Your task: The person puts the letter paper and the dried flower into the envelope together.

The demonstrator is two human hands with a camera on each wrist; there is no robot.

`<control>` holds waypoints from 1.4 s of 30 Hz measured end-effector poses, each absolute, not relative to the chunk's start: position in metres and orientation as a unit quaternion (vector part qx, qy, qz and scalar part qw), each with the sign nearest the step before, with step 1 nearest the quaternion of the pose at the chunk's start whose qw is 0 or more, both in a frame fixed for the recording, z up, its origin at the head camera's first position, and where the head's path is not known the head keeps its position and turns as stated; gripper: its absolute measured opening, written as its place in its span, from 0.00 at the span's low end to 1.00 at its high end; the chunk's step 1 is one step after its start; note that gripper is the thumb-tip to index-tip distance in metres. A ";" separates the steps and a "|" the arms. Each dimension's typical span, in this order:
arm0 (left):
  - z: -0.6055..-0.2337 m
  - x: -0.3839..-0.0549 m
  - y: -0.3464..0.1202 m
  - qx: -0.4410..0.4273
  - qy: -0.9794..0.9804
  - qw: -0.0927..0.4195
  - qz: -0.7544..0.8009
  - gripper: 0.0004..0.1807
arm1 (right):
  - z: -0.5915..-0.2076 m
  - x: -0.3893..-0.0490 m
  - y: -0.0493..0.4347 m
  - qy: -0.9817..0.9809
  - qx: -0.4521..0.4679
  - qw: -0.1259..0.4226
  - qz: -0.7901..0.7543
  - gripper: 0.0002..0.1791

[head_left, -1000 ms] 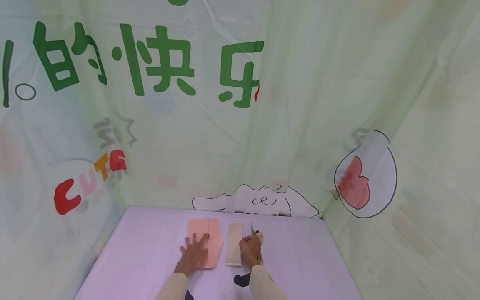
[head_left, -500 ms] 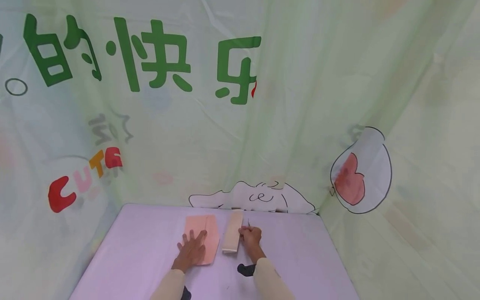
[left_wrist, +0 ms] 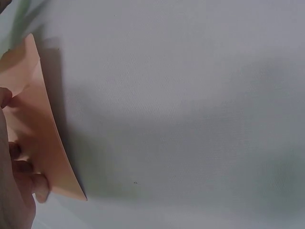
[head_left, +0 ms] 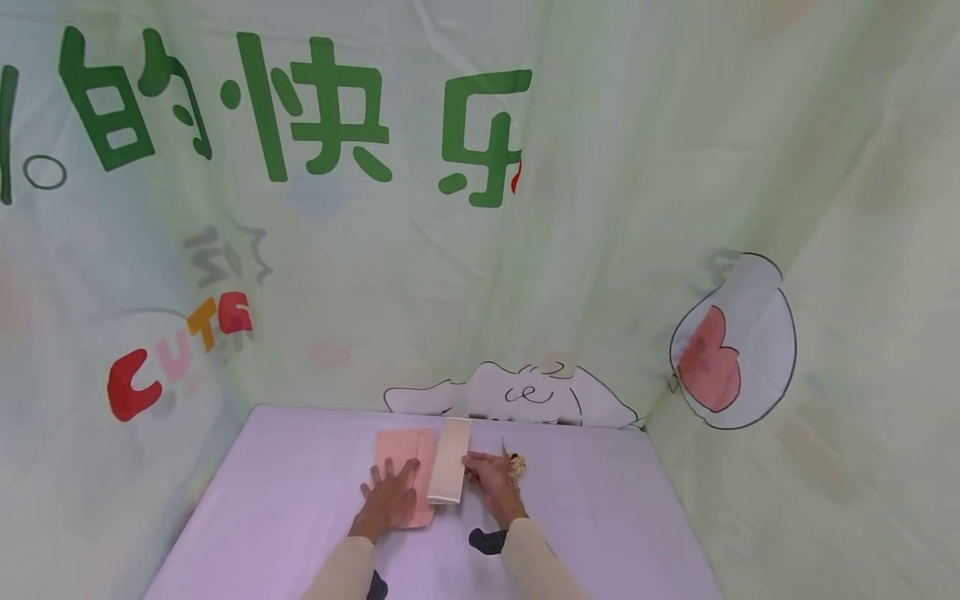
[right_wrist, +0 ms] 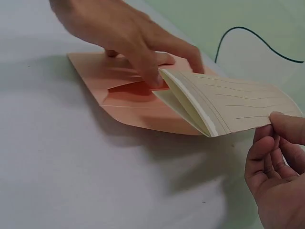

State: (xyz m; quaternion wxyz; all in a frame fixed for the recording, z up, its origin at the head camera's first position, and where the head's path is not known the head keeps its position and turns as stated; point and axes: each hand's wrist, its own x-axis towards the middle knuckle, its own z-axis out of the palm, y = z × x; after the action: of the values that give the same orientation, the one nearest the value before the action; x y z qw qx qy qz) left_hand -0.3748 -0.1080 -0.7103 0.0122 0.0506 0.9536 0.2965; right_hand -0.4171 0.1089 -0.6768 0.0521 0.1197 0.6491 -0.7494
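A pink envelope [head_left: 397, 444] lies on the table, its opening gaping in the right wrist view. My left hand [head_left: 390, 500] rests on it with spread fingers, some touching the paper beside the slot [right_wrist: 136, 88]. My right hand [head_left: 495, 485] pinches the right edge of a folded sheet of cream letter paper [head_left: 450, 460] between thumb and fingers. Ruled lines show on the letter paper [right_wrist: 248, 98], whose near end sits over the envelope's opening, close to the left fingertips. Whether its tip is inside the slot, I cannot tell. The left wrist view catches the envelope [left_wrist: 43, 124] only at its edge.
A small dried flower sprig [head_left: 517, 468] lies just right of my right hand. The pale purple tabletop [head_left: 600, 517] is bordered by printed cloth [head_left: 585, 275] at the back and both sides.
My right hand has lifted the folded letter paper and carried it left, from beside the envelope to over its right part. The left hand has stayed on the envelope.
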 end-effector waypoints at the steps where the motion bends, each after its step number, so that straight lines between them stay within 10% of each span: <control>1: -0.712 -0.376 -0.108 0.052 0.956 0.010 0.288 0.27 | -0.678 -0.417 0.106 0.648 0.124 0.059 -0.749 0.11; 12: -0.721 -0.385 -0.113 0.106 0.980 -0.002 0.168 0.58 | -0.694 -0.416 0.079 0.658 0.128 0.078 -0.738 0.09; 30: -0.716 -0.385 -0.112 0.047 0.961 0.029 0.272 0.28 | -0.706 -0.428 0.066 0.739 0.163 0.053 -0.652 0.06; 42: -0.713 -0.383 -0.115 0.041 0.956 0.020 0.290 0.26 | -0.699 -0.426 0.046 0.815 0.184 0.011 -0.550 0.06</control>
State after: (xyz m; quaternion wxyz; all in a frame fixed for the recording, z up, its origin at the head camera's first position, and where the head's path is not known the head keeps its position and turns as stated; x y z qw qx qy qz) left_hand -0.3827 -0.1146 -0.7131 0.0202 0.0411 0.9559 0.2902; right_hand -0.4262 0.0455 -0.6988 0.0108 0.1838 0.8147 -0.5499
